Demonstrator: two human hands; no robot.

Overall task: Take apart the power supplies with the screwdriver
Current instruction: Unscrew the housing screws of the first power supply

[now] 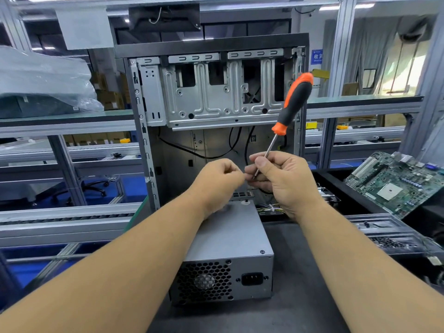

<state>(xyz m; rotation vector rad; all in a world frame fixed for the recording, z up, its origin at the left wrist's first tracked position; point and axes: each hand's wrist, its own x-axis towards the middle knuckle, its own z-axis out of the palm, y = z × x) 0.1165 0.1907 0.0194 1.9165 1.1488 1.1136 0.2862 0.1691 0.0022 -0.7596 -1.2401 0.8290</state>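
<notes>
Dark bench mat (300,308) carries our grey metal power supply box (230,239), long axis running away from us, directly below both hands. Right hand (283,179) pinches orange-black screwdriver (294,104) by its shaft, handle up; left hand (216,181) curled at the tip, contents unclear.

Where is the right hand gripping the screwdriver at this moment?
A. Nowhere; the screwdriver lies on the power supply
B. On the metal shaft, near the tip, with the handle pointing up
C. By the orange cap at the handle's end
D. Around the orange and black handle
B: the right hand pinches the metal shaft of the screwdriver low down, with the handle free above it, over the power supply.
</notes>
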